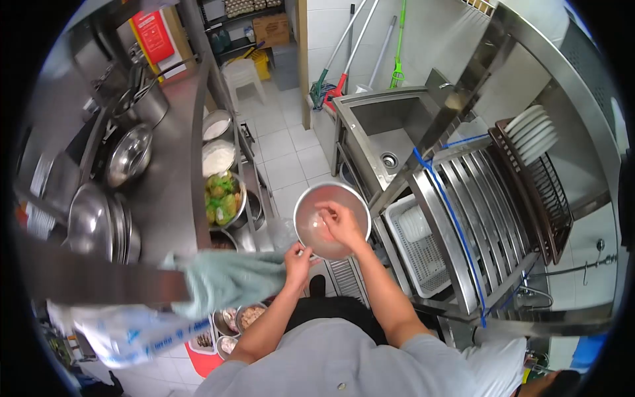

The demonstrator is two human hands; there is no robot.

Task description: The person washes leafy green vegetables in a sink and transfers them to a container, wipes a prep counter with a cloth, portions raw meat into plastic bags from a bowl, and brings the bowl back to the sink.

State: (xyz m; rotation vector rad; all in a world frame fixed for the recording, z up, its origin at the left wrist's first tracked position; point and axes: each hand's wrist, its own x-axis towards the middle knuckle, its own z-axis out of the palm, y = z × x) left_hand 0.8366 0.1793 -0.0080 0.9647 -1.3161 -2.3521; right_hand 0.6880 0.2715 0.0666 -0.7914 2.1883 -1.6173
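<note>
A metal mixing bowl (305, 228) is in front of my body, above the floor between the two counters. My left hand (299, 266) is closed on its near-left rim, thumb and fingers pinching the edge. Over the bowl's inside is my right hand (342, 227), with its fingers curled together and pointing left. Whether anything is between those fingers is hidden. A pinkish patch on the bowl's inner wall may be a reflection. Beside my left hand, a green-grey cloth (228, 279) hangs over a metal bar.
Left stands a steel counter (173, 198) with stacked bowls (92, 218); below it are a pot of green vegetables (221, 202) and bowls of white powder (218, 159). Right are a sink (390, 139), a slatted steel rack (483, 218) and a white basket (426, 271). Another person's sleeve (499, 364) shows behind.
</note>
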